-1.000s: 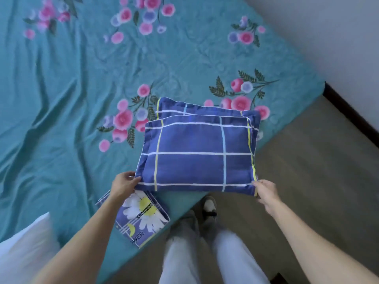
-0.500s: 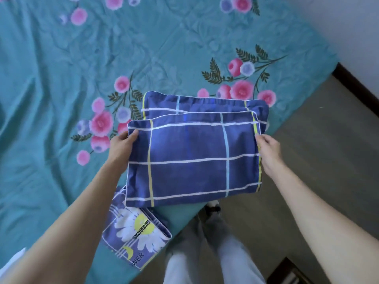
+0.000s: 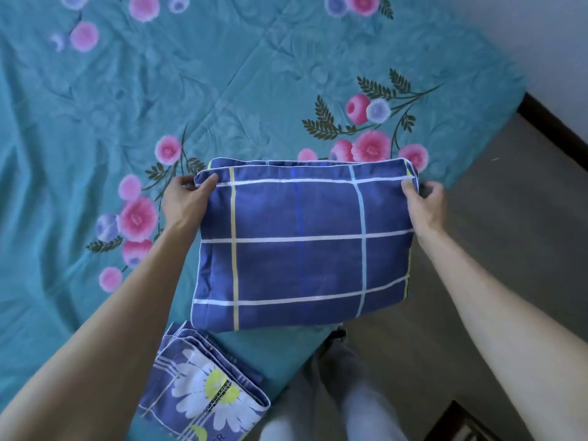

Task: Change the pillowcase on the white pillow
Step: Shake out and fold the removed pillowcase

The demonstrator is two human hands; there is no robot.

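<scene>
A blue checked pillowcase (image 3: pixel 302 249), folded over into a thick rectangle, lies at the near corner of the bed. My left hand (image 3: pixel 187 198) pinches its far left corner, thumb on top of the fold. At the far right corner my right hand (image 3: pixel 424 202) grips the folded edge with curled fingers. A second folded pillowcase (image 3: pixel 203 389), blue with white daisies, lies on the bed just below and left of the checked one. No white pillow shows in this frame.
The bed carries a teal sheet with pink flowers (image 3: pixel 222 90). Its corner ends to the right, where grey floor (image 3: pixel 509 249) runs to a dark skirting board (image 3: pixel 553 122). My legs (image 3: pixel 334 409) stand at the bed's edge. A dark wooden object (image 3: pixel 458 424) pokes in at bottom right.
Both hands carried the near edge of the checked pillowcase away from me and laid it over the far edge, folding it in half. The camera tilted down, and the white pillow left the view.
</scene>
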